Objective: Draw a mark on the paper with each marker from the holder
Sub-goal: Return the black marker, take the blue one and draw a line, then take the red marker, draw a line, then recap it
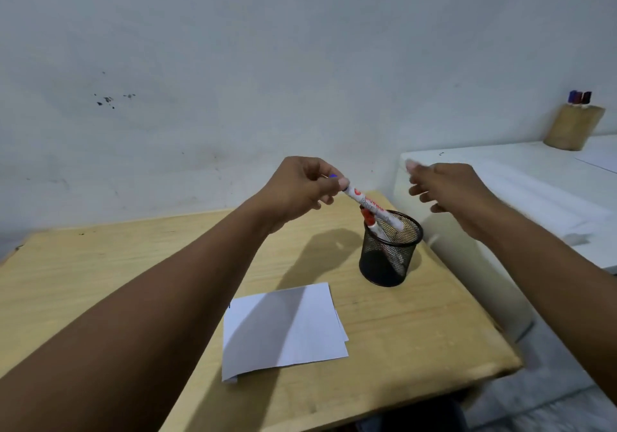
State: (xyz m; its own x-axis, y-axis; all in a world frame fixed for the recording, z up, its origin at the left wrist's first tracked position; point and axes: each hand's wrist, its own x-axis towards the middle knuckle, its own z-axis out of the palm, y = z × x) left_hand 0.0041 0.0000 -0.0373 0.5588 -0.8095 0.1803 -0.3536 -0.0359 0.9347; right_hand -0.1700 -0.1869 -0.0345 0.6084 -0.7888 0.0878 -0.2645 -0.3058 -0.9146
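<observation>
My left hand (302,188) grips a white marker (374,208) by its blue-capped end. The marker slants down to the right, its lower end at the rim of the black mesh holder (389,258). A second marker with a red cap (369,219) stands inside the holder. My right hand (447,186) hovers open to the right of the marker and above the holder, holding nothing. A small stack of white paper (283,328) lies on the wooden table (100,281) in front of the holder, partly in my arm's shadow.
A white surface (534,181) stands to the right of the table, higher than it. At its far end a wooden cup (572,128) holds several dark-capped markers. A grey wall rises behind the table.
</observation>
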